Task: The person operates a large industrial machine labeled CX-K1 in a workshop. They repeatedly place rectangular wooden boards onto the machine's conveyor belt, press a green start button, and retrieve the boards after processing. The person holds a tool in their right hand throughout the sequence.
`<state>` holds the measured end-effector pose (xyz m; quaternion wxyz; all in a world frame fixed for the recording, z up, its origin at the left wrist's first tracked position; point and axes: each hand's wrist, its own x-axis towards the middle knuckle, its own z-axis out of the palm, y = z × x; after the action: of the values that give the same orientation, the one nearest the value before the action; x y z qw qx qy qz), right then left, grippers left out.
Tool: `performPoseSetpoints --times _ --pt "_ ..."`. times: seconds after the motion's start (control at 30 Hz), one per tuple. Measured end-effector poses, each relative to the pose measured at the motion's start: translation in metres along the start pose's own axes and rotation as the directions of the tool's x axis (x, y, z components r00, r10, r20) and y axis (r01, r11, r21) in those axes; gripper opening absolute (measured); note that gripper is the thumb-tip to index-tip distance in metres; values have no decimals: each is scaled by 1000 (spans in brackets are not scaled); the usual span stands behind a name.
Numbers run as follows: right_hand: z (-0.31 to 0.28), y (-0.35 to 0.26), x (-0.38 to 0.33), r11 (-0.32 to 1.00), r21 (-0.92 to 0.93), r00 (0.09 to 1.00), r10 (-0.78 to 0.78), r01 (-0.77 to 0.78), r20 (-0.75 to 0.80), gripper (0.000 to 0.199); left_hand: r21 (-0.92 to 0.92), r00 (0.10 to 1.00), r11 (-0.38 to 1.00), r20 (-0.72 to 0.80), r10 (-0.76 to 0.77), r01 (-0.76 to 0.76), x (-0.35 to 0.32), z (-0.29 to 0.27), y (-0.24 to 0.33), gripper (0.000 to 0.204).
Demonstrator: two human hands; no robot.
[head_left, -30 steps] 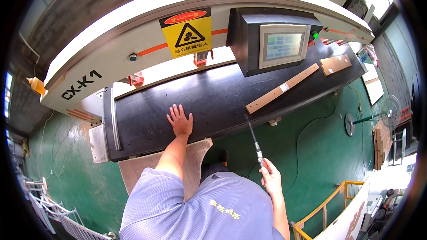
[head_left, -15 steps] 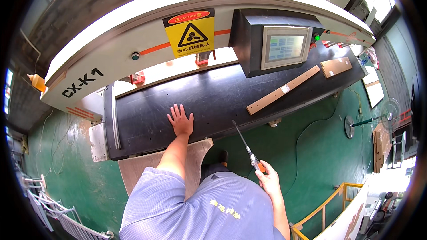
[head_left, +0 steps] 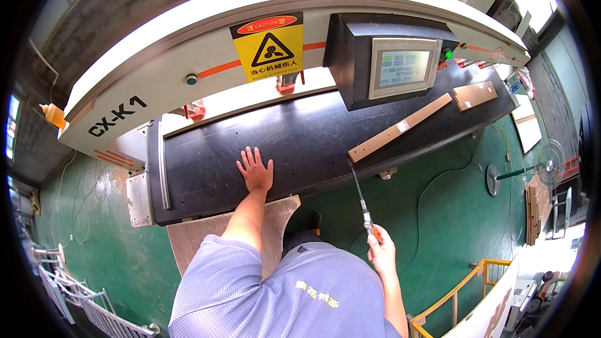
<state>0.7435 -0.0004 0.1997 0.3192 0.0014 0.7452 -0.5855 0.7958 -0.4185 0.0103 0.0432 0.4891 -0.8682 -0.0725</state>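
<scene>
My left hand [head_left: 256, 174] lies flat with fingers spread on the black bench top [head_left: 300, 131] of a large machine, holding nothing. My right hand [head_left: 383, 251] is closed around the orange handle of what looks like an air blow gun [head_left: 367, 216], with a silver body and a long thin dark nozzle. The nozzle points up toward the bench's front edge, its tip by the near end of a long narrow brown board [head_left: 400, 128]. From this view I cannot tell whether tip and board touch. Further right lies a short brown board [head_left: 474, 95].
Above the bench runs a white machine beam [head_left: 150, 75] with a screen panel [head_left: 402, 69] and red clamps. A wooden board with a curved edge [head_left: 275, 225] sits by my left arm. A hose crosses the green floor; a standing fan [head_left: 491, 179] and yellow railing [head_left: 455, 300] are at right.
My right hand and the air blow gun have moved slightly right, and the nozzle tip has swung right to the long board's end. The left hand stays flat on the bench.
</scene>
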Motion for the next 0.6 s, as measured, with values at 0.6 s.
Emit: performPoseSetpoints --times 0.6 --pt "1 3 5 1000 17 998 11 -12 56 40 5 999 1000 -33 12 -12 -1 3 -1 73"
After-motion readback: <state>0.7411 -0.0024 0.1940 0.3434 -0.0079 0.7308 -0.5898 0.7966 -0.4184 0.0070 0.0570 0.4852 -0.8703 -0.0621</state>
